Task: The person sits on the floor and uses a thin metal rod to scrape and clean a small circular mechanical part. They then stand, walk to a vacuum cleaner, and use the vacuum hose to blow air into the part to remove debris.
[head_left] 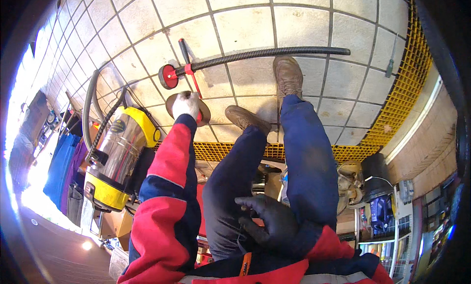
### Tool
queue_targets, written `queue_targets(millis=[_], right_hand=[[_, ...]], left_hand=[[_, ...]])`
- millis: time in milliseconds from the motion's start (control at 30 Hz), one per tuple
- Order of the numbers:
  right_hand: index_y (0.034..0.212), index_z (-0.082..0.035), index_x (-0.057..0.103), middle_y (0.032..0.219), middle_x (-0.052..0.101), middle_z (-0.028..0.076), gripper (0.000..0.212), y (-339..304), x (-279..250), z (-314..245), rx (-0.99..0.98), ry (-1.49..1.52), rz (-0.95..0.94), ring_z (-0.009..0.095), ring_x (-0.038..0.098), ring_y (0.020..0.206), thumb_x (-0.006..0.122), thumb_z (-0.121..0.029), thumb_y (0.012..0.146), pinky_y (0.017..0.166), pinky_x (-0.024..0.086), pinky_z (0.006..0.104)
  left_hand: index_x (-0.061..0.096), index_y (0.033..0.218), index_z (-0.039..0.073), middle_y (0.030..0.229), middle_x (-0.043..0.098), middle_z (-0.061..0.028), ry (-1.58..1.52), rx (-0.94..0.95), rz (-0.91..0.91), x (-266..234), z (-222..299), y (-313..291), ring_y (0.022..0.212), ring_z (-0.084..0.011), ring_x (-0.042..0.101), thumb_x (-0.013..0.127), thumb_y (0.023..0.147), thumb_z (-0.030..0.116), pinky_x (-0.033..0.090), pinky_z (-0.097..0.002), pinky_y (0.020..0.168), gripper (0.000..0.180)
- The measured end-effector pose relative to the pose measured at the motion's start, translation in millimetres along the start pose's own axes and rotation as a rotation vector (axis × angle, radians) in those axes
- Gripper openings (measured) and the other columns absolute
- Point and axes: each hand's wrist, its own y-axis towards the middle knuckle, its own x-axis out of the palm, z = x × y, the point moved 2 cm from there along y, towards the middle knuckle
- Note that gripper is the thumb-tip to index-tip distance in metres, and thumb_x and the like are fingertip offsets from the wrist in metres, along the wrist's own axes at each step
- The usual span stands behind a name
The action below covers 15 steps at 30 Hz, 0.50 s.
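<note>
"Closed on something, is the left hand (186, 106)?"

"Yes, its pale glove is curled on the middle of a dark round disc (205, 111). The fingertips are hidden, so I can't tell exactly how they hold it."

"Where's that disc?"

"Go by the black ribbed hose (274, 53) on the tiled floor (235, 28). The disc is on the wearer's side of the hose, near its left end."

"And the right hand (270, 220)?"

"Black-gloved and empty, thumb and fingers spread. It's well back from the hose, over the wearer's lap."

"What's at the hose's left end?"

"A red and black round head (170, 77). Just beside it, a black handle (183, 51) juts from the hose's far side and a thin red bar (195, 85) from its near side."

"Anything else about?"

"A yellow and silvery vacuum cleaner (120, 141), left of the hose and nearer the wearer. Past the hose's right end lies a screwdriver (390, 68), then yellow grating (392, 112). One brown shoe (289, 78) has its toe right by the hose's near edge."
</note>
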Motion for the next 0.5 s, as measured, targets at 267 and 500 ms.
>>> queue_targets(millis=[267,500], right_hand=[[0.155,-0.006,0.060,0.128,0.072,0.023,0.060,13,-33,-24,-0.003,0.187,-0.135,0.036,0.074,0.110,0.078,-0.030,0.104,0.095,0.060,0.0456],[0.155,-0.005,0.060,0.127,0.073,0.023,0.059,27,-26,-26,0.101,-0.100,-0.134,0.038,0.073,0.113,0.075,-0.032,0.105,0.099,0.058,0.0481]], left_hand=[[0.076,0.106,0.009,0.084,0.074,-0.0027,-0.506,0.125,-0.040,65,-8,91,0.075,-0.0212,0.068,0.083,0.095,0.035,0.053,-0.0391,0.073,0.029],[0.070,0.104,0.019,0.073,0.067,-0.0068,-1.560,-0.540,-0.234,83,10,121,0.058,-0.0204,0.060,0.067,0.099,0.079,0.048,-0.0403,0.056,0.060]])
